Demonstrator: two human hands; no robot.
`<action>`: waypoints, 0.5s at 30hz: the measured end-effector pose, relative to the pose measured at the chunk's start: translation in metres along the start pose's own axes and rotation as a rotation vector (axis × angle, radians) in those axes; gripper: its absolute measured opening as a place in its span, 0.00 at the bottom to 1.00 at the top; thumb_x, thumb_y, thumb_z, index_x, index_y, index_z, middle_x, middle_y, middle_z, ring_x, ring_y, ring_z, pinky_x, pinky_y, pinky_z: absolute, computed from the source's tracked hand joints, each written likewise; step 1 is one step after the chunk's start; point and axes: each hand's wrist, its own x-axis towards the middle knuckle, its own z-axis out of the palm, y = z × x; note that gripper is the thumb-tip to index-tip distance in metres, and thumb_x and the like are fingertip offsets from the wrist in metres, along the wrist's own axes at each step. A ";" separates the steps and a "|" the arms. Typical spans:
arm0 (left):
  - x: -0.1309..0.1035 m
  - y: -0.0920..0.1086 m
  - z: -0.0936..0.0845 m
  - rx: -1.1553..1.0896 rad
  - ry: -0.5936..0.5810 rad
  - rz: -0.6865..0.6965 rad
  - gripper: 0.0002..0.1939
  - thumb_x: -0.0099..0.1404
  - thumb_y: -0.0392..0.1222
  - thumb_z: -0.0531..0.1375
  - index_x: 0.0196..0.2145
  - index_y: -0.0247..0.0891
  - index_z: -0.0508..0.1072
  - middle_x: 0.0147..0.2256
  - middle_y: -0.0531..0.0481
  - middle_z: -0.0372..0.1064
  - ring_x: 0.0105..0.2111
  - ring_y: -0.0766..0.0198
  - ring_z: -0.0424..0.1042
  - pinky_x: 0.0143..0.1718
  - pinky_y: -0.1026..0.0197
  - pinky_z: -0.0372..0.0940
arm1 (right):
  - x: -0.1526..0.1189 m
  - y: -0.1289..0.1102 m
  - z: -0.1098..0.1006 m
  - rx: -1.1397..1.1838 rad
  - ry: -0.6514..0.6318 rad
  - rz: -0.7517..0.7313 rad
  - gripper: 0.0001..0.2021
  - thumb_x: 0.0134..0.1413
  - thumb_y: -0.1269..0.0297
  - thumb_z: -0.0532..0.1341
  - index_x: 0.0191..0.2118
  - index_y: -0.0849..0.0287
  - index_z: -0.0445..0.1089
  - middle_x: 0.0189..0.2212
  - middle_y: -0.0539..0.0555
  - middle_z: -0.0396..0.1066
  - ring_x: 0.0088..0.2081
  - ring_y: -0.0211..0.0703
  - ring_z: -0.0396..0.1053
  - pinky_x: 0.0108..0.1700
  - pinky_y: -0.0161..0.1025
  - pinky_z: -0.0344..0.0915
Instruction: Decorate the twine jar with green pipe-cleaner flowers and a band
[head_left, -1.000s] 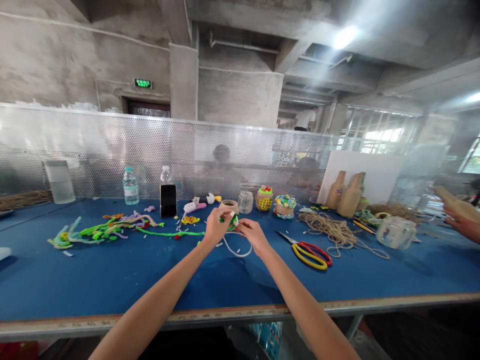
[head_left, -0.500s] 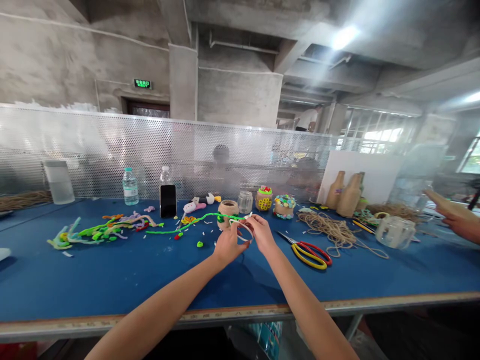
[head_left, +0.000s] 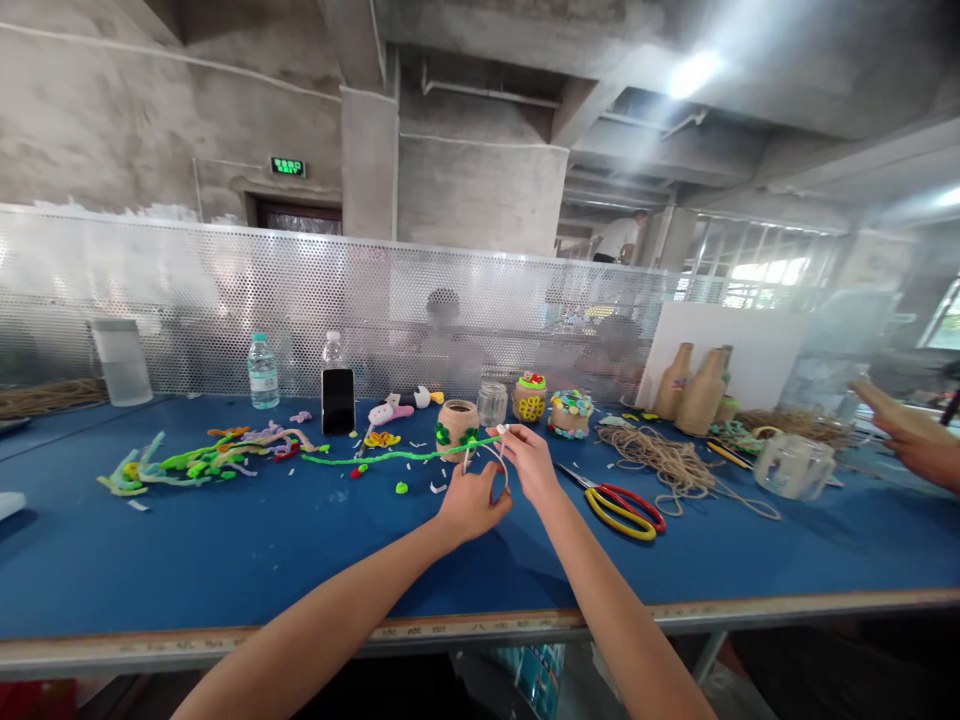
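Note:
My right hand (head_left: pixel 529 465) pinches one end of a long green pipe cleaner (head_left: pixel 390 459), which stretches left just above the blue table. Lower and to the left, my left hand (head_left: pixel 472 503) is closed on a thin white strip (head_left: pixel 501 462) that curves in a loop between both hands. What the strip is made of I cannot tell. Right behind the hands stands a twine-wrapped jar (head_left: pixel 458 411) with green decorations on its side. Scissors (head_left: pixel 621 510) with one red and one yellow handle lie to the right of my right hand.
A heap of colored pipe cleaners (head_left: pixel 202 458) lies at left, near a phone (head_left: pixel 338 402) and a water bottle (head_left: pixel 262 372). Decorated jars (head_left: pixel 530 400) stand behind. To the right are loose twine (head_left: pixel 660 458), a glass jar (head_left: pixel 793 466) and another person's hand (head_left: pixel 915 435).
My left hand has moved slightly down and away from the right hand. The green pipe cleaner now hangs straighter and lower, and more of the twine-wrapped jar shows.

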 end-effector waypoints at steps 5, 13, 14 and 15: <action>-0.007 0.010 -0.007 -0.117 -0.077 -0.013 0.11 0.60 0.38 0.51 0.40 0.37 0.65 0.17 0.56 0.60 0.22 0.58 0.69 0.35 0.56 0.63 | 0.005 -0.003 -0.010 0.004 0.032 0.016 0.06 0.58 0.66 0.59 0.38 0.64 0.68 0.36 0.52 0.70 0.36 0.39 0.69 0.39 0.42 0.68; -0.002 0.010 -0.016 -0.489 -0.226 -0.100 0.11 0.64 0.39 0.42 0.28 0.37 0.61 0.10 0.62 0.50 0.09 0.71 0.58 0.23 0.64 0.65 | 0.003 -0.021 -0.028 0.045 -0.052 0.059 0.04 0.55 0.69 0.61 0.35 0.65 0.70 0.31 0.51 0.71 0.34 0.38 0.70 0.40 0.41 0.67; -0.001 0.009 -0.018 -0.527 -0.261 -0.105 0.11 0.63 0.38 0.42 0.27 0.37 0.60 0.10 0.63 0.50 0.08 0.71 0.57 0.24 0.63 0.67 | 0.003 -0.023 -0.030 0.047 -0.059 0.055 0.04 0.54 0.69 0.61 0.33 0.64 0.70 0.31 0.50 0.72 0.33 0.37 0.70 0.40 0.41 0.67; 0.000 0.008 -0.021 -0.561 -0.305 -0.108 0.11 0.62 0.38 0.43 0.26 0.37 0.60 0.10 0.63 0.50 0.08 0.71 0.56 0.25 0.62 0.68 | 0.003 -0.024 -0.031 0.048 -0.067 0.049 0.03 0.54 0.69 0.62 0.31 0.64 0.70 0.30 0.50 0.72 0.33 0.37 0.70 0.40 0.41 0.67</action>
